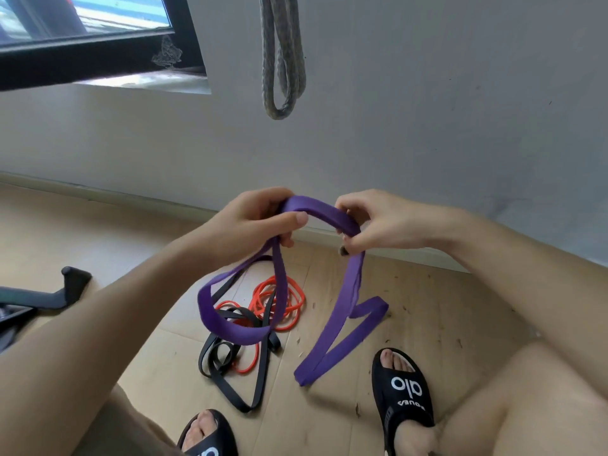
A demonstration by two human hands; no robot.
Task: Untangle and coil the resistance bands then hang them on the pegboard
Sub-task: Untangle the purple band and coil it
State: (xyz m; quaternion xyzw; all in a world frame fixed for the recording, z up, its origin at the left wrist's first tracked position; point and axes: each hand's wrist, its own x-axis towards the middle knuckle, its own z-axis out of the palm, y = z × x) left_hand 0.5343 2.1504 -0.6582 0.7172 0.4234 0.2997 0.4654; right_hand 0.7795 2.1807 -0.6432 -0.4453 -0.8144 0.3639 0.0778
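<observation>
While both hands work the purple band (342, 311), coiling is under way.

Head view: left hand (253, 222) and right hand (378, 225) each grip its top arc; loops dangle above the floor. Next, gather those loops evenly. One purple, one orange band (279, 301), one black band (237, 363) tangled below; one grey band (283, 57) hangs already.

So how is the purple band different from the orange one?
The purple band is wide and flat; the orange band is thin like a cord. The purple band is held up by the left hand and the right hand; the orange band lies on the floor. The orange band is tangled with a black band; the purple band hangs in open loops. Both are stretchy loops.
</observation>
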